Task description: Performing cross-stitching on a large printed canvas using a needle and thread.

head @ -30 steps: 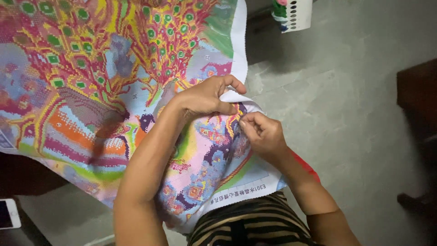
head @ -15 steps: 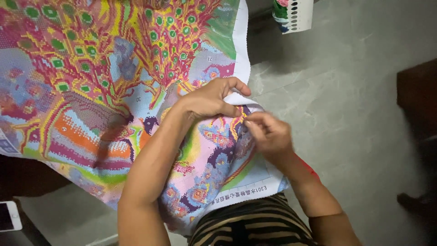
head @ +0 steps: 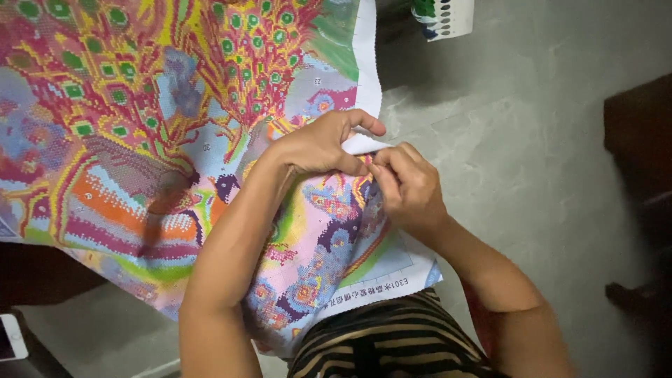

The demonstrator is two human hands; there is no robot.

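Grey concrete floor (head: 532, 140) fills the right half of this downward view from a head-worn camera, and a large cross-stitch canvas covers most of the left. Nearest the viewer, at the bottom edge, lies the person's lap in black-and-tan striped fabric (head: 392, 343), with the lower white border of the canvas draped over it. At the bottom left corner a white phone (head: 10, 337) rests on a dark surface. Two bare forearms rise from the bottom edge and meet near the middle of the view. The left hand (head: 318, 143) lies palm down on the cross-stitch canvas (head: 140, 140), fingers curled over a folded-up piece of its white edge and pinching that fold. The right hand (head: 409, 185) sits just beside it, touching it, with fingertips (head: 381, 171) pressed together at the same fold of cloth; whether they hold a needle or thread is too small to tell. The canvas is printed and partly stitched in a bright peacock-like pattern of pink, orange, yellow, green and pale blue, and it spreads away from the lap up to the top left, its right edge a plain white margin. Farther off, at the top of the view, a white card with coloured dots (head: 444, 15) hangs partly out of frame. A dark wooden piece of furniture (head: 640, 140) stands at the right edge.
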